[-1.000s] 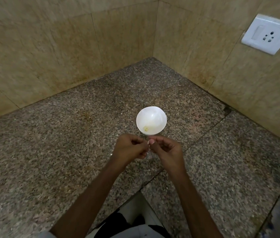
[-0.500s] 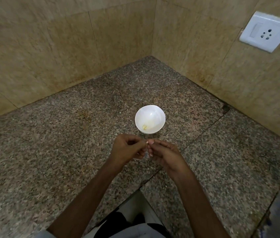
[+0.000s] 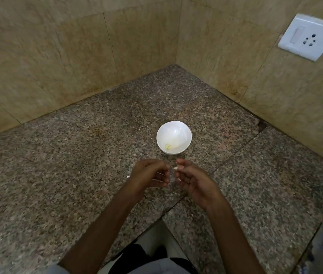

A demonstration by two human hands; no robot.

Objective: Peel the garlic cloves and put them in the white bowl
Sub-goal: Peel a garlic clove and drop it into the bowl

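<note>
White scrap (image 3: 128, 176): small, left of centre, over the granite counter (image 3: 57, 175).
Left hand (image 3: 148, 175): centre frame, scrap at its outer edge, fingers curled; grasp not discernible.
White bowl (image 3: 178, 127): just above both hands, yellowish clove (image 3: 168, 146) low inside.
Garlic piece (image 3: 175, 168): white, between the hands.
Right hand (image 3: 194, 180): right of centre, thumb and forefinger pinching that piece.

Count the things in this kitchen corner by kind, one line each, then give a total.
White bowl: 1
Hands: 2, left hand and right hand
Pale yellow garlic piece in the bowl: 1
Small white bits: 2, pinched bit at the right fingertips, loose bit beside the left hand
Wall socket: 1
Total: 7
</note>
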